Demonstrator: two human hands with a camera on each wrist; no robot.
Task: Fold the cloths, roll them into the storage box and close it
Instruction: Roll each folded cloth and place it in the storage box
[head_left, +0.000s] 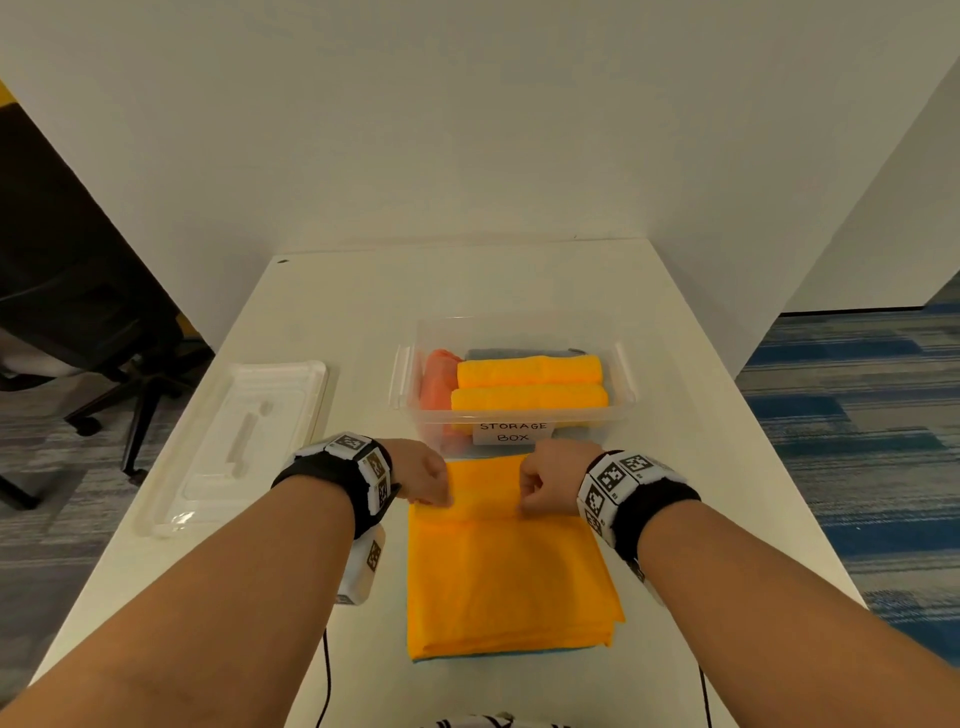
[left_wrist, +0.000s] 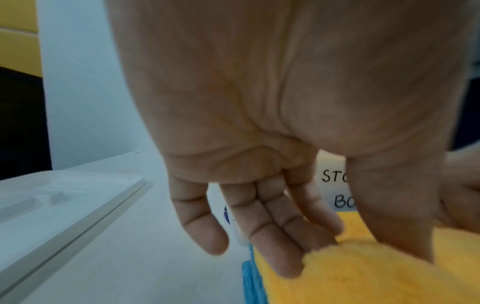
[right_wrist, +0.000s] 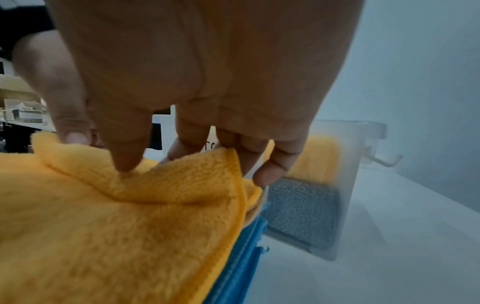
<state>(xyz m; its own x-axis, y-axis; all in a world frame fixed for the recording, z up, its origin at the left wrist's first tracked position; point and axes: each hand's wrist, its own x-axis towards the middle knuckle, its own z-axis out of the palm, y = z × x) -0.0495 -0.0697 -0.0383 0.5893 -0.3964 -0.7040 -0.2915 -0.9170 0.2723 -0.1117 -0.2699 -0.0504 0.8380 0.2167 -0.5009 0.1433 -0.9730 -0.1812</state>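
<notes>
A folded yellow cloth (head_left: 509, 571) tops a stack near the table's front, with a blue cloth (right_wrist: 239, 267) under it. My left hand (head_left: 423, 475) pinches the yellow cloth's (left_wrist: 363, 273) far left corner between thumb and fingers (left_wrist: 280, 242). My right hand (head_left: 548, 483) grips the far right corner, and its fingers (right_wrist: 127, 152) curl the yellow edge (right_wrist: 182, 181) over. Just beyond stands the clear storage box (head_left: 621, 364), lidless, labelled "STORAGE BOX". It holds two yellow rolls (head_left: 530, 387), a pink cloth (head_left: 436, 382) and a grey one (head_left: 519, 353).
The clear lid (head_left: 234, 441) lies flat on the white table (head_left: 727, 493), left of the box. An office chair (head_left: 78, 332) stands off the table's left side. A white wall closes the far end; blue carpet lies to the right.
</notes>
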